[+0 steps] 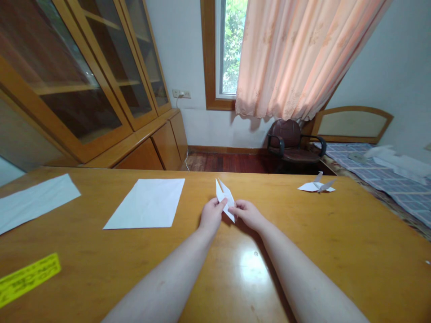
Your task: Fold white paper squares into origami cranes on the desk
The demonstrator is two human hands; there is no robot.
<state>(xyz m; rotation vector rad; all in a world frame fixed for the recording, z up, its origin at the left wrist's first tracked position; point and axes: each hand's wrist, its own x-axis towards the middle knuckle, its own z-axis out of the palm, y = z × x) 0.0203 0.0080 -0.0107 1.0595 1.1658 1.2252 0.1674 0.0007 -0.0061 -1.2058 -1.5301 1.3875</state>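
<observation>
A folded white paper shape (225,196), narrow and pointed at both ends with a split tip at the top, is held just above the wooden table (303,242) between both hands. My left hand (212,215) pinches its left edge with fingers closed. My right hand (247,214) pinches its lower right edge, fingers closed too. Both forearms reach in from the bottom of the view.
A flat white sheet (148,202) lies left of the hands, another sheet (32,201) at the far left edge. A finished folded paper crane (317,185) sits at the back right. A yellow ruler (28,278) lies at the near left. Behind the table stand a chair (292,143), bed (380,175) and cabinets (101,80).
</observation>
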